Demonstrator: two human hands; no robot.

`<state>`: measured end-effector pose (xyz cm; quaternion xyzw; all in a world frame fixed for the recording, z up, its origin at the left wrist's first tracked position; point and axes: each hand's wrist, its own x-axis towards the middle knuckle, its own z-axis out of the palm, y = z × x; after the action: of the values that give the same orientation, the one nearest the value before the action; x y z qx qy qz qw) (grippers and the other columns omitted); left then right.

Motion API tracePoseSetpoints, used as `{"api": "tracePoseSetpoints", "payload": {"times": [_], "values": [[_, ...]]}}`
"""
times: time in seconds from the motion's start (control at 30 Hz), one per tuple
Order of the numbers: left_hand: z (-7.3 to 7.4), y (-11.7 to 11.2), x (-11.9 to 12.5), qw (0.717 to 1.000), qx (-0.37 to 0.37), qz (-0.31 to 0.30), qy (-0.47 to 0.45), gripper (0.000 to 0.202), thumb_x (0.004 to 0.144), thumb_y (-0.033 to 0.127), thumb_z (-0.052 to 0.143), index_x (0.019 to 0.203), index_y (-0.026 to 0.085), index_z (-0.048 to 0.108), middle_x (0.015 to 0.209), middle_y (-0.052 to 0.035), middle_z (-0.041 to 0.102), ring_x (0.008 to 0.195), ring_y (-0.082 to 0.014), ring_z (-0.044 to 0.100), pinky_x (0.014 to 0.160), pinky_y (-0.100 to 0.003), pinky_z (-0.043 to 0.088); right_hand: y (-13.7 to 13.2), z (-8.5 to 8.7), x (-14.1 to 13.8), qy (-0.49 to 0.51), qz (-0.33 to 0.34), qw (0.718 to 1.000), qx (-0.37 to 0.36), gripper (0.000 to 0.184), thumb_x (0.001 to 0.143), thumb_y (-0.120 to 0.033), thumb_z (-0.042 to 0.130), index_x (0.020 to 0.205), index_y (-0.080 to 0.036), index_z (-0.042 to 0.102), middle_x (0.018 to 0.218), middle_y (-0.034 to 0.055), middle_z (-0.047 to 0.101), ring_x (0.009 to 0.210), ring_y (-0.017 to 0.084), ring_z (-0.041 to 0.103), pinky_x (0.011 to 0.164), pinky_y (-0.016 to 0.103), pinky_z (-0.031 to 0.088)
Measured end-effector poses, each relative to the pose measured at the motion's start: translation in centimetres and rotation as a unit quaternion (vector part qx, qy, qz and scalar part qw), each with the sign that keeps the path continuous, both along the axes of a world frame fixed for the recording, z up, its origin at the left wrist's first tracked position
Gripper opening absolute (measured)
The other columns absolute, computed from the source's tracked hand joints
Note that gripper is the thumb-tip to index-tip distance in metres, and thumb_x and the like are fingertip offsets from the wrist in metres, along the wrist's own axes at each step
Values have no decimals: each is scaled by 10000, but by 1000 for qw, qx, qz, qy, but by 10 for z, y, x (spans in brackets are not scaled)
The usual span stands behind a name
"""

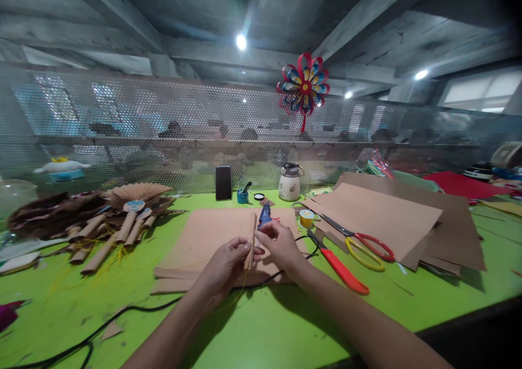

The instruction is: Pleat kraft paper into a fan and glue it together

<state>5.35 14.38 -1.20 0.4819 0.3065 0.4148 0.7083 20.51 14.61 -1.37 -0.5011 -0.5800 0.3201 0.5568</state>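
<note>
**Folded brown paper upright between both hands, above paper stack**

Folded brown paper (249, 249): narrow, pleated, held nearly upright over the front of the brown paper stack (204, 233), mid-table. My left hand (226, 263) is clamped on its lower part, thumb in front. My right hand (281, 244) is at its right edge, thumb and fingertips close together; can't tell whether they pinch the paper or only rest against it. Yellow thread (243, 290) trails below the folded paper's bottom end.

Nearby: blue glue gun (265, 215) just beyond my right fingers; yellow spool (306, 218) to its right. Red-handled cutter (345, 271) right of my right wrist, scissors (369, 252) with red and yellow handles past it. Black cord (163, 305) runs across the green table (261, 336), passing behind my wrists. Left side: finished-looking paper fans (136, 192) in a pile, brown rolled handles toward me. More brown sheets (387, 205) lie at right.
</note>
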Motion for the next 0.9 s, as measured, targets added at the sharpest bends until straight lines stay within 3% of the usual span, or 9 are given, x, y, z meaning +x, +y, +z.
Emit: {"api": "tracePoseSetpoints", "payload": {"times": [0.13,0.33,0.53,0.7,0.9], "values": [[-2,0,5,1000,21,-14,13,119,796,249,614,866,153,617,844,-64,653,779,-169,614,736,-283,480,-5,1,-6,-17,18,999,-21,241,738,-314,609,899,-136,591,733,27,599,647,146,550,561,248,441],[-6,1,7,1000,-3,-18,11,127,740,230,671,820,142,626,733,-46,646,692,-154,604,694,-272,482,-3,-1,-7,36,58,996,-60,146,728,-273,604,678,-140,574,583,-1,575,534,127,530,527,243,423],[-5,0,8,1000,-14,-10,-5,112,738,215,670,795,123,642,719,-59,658,654,-142,605,666,-252,483,-2,-7,-9,102,83,989,-66,271,736,-375,618,618,-148,530,510,-29,527,446,97,498,469,223,407],[-1,0,2,999,-34,3,-35,96,741,184,671,815,130,642,825,-91,680,727,-151,633,697,-245,494,8,-8,0,174,47,981,-78,389,775,-528,521,768,-140,549,579,-15,552,451,95,525,472,236,441],[1,3,-4,998,-38,8,-58,86,750,163,662,820,122,635,831,-93,681,755,-151,645,743,-244,498,13,-3,10,194,22,979,-53,323,663,-401,669,817,-129,588,641,0,591,519,90,539,545,246,466]]}}
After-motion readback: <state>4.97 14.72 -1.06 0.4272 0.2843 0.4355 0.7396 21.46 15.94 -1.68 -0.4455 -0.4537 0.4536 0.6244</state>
